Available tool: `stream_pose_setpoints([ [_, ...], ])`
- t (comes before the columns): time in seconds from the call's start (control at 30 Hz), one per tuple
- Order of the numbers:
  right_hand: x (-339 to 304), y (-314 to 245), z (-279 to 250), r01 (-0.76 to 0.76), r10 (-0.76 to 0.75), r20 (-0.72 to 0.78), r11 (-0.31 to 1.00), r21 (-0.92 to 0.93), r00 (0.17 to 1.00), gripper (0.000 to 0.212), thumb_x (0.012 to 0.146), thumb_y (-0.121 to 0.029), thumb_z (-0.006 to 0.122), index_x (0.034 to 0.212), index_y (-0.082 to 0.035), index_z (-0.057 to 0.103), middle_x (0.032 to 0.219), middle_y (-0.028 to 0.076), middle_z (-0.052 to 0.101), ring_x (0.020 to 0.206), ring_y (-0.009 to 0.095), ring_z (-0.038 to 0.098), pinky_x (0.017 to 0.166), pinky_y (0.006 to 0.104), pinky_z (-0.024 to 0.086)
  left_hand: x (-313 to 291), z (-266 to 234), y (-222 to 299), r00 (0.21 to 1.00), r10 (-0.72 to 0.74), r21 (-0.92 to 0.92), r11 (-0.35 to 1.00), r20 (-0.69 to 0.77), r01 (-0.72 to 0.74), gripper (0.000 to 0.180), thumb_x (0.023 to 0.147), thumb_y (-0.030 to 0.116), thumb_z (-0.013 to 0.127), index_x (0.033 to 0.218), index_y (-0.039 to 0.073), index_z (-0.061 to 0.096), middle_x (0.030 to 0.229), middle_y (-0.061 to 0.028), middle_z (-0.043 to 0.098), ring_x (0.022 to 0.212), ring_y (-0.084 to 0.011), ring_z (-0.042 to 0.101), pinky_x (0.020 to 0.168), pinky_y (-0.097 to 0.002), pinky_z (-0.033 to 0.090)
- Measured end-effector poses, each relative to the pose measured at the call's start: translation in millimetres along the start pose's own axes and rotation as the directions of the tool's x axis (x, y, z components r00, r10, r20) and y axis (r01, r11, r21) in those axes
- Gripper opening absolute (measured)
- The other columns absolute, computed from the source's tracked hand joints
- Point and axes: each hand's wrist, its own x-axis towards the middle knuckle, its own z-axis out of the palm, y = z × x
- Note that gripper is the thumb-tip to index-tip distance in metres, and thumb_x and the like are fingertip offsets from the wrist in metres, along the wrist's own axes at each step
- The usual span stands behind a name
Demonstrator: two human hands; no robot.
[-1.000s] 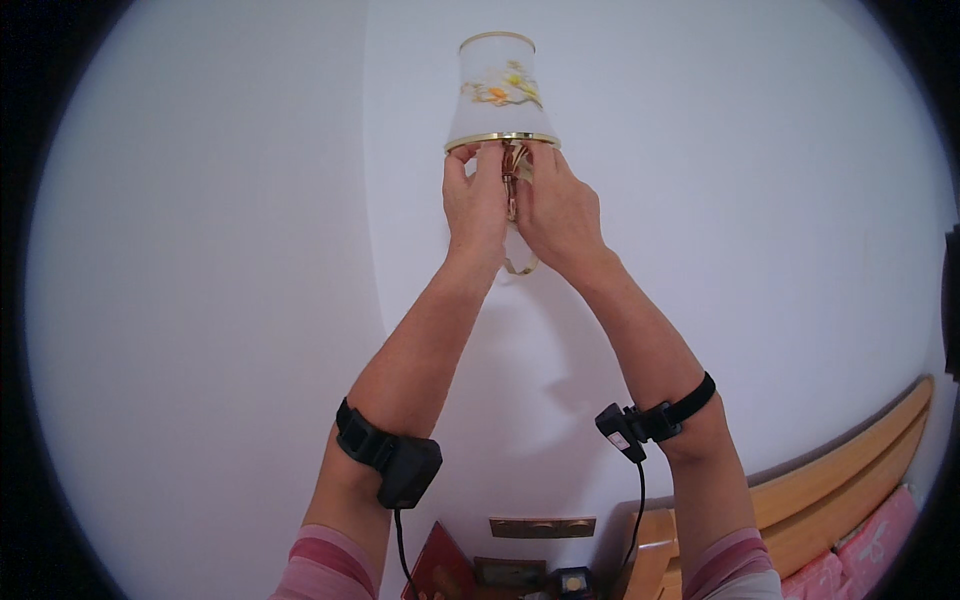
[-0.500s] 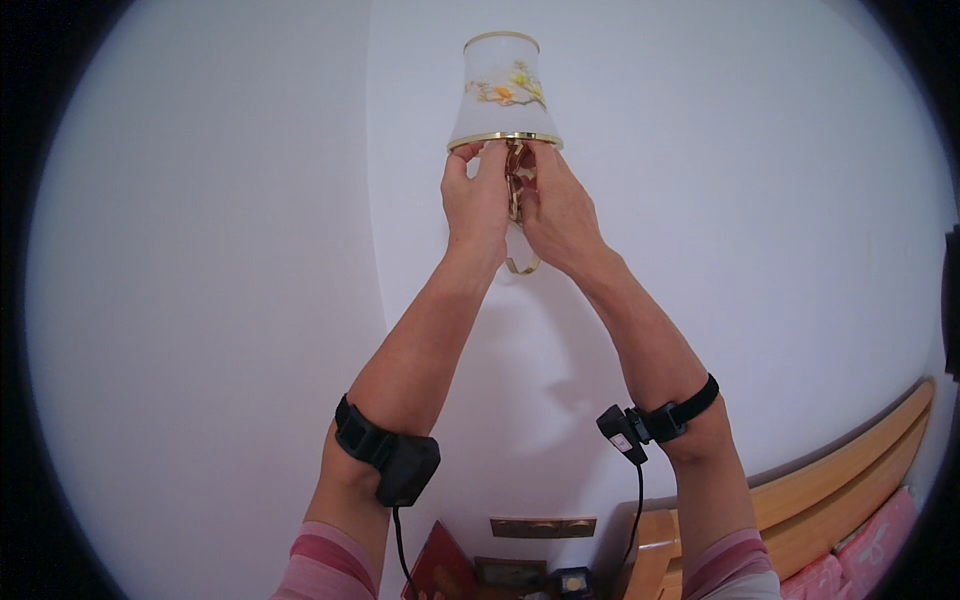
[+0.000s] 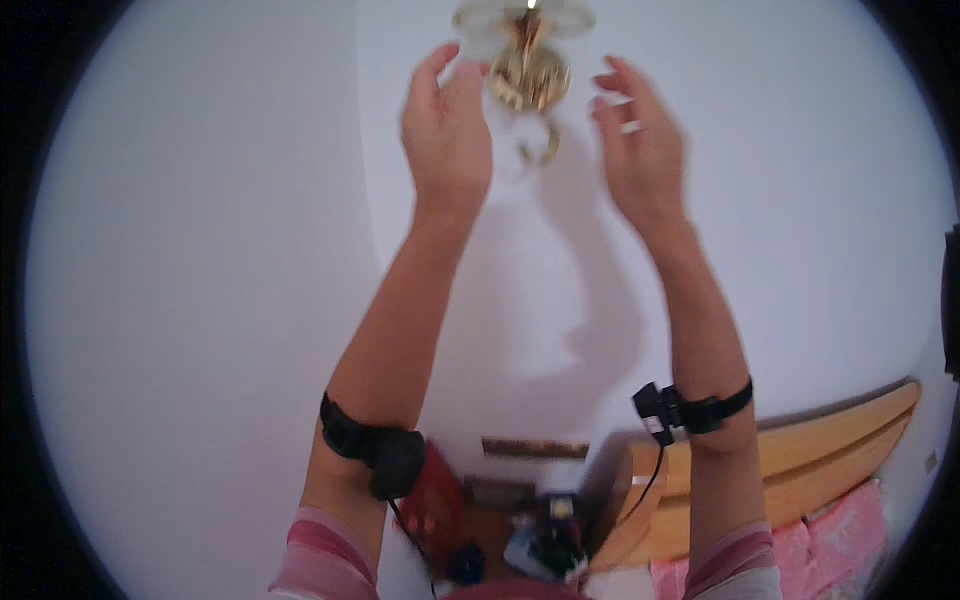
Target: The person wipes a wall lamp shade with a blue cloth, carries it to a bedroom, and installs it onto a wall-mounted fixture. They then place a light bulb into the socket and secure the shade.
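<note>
A wall lamp (image 3: pixel 530 75) with a shiny gold round mount is fixed to the wall at the top of the view. Its shade (image 3: pixel 484 18) is cut off by the upper edge, so only the lower rim shows, blurred. Below the mount hangs a curved gold hook (image 3: pixel 543 145). To the left of the mount my left hand (image 3: pixel 445 120) is raised, fingers curved and apart, holding nothing. On the other side my right hand (image 3: pixel 640 130) stands off the lamp, its fingers spread and bent, also with nothing in them.
A wooden headboard (image 3: pixel 790 480) with pink bedding (image 3: pixel 845 530) stands at the lower right. Low on the wall is a dark socket strip (image 3: pixel 535 447). Beneath it are a red object (image 3: pixel 432 495) and blurred small items on a brown surface. Straps with black devices (image 3: pixel 398 462) circle my arms.
Both hands have let go of the lamp below its shade and moved apart, one to each side. The lamp sits higher in view, its shade now mostly out of the picture.
</note>
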Motion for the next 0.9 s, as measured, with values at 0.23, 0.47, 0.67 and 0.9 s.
stream_pose_setpoints([
  [0.23,-75.1,8.1,-33.3,-0.34,0.337,0.179,0.94,-0.016,0.924,0.038,0.103,-0.037,0.063,0.092,-0.004,0.078,0.079,0.007,0.073,0.077,0.012,0.069,0.074,0.0349,0.06,-46.0,-100.3,-11.8,0.949,-0.236,0.059,0.972,0.207,0.229,0.043,0.109,0.038,0.046,0.076,0.012,0.057,0.068,-0.0058,0.061,0.067,-0.0131,0.062,0.073,-0.0236,0.052],
  [0.47,-142.9,10.6,-20.9,-0.829,0.755,0.413,0.559,0.002,0.51,0.051,0.104,-0.039,0.062,0.064,-0.007,0.065,0.061,-0.001,0.06,0.062,0.007,0.054,0.059,0.0256,0.041,-121.3,-126.6,-95.6,0.743,-0.67,0.23,0.723,-0.003,0.652,0.027,0.104,0.018,0.05,0.106,0.0,0.069,0.096,-0.0099,0.075,0.087,-0.0147,0.068,0.076,-0.0301,0.053],
  [0.67,-263.1,-21.0,-19.9,-0.861,0.847,0.458,0.426,-0.278,0.271,0.03,0.106,-0.027,0.057,0.099,-0.001,0.071,0.07,0.006,0.066,0.064,0.012,0.063,0.062,0.0295,0.052,-285.4,-208.3,-148.2,0.36,-0.933,0.396,0.333,0.007,0.856,0.025,0.101,0.016,0.055,0.118,0.005,0.07,0.11,-0.0047,0.074,0.093,-0.0168,0.069,0.081,-0.0298,0.055],
  [0.9,-335.0,-23.9,-29.0,-0.875,0.882,0.466,0.278,-0.395,0.07,0.025,0.104,-0.023,0.061,0.109,0.0,0.071,0.077,0.008,0.07,0.066,0.014,0.067,0.061,0.029,0.054,-483.2,-237.1,-212.5,0.072,-0.975,0.828,0.217,0.21,0.518,0.031,0.096,0.027,0.063,0.116,0.005,0.071,0.111,-0.0186,0.074,0.102,-0.0366,0.07,0.088,-0.0456,0.055],
])
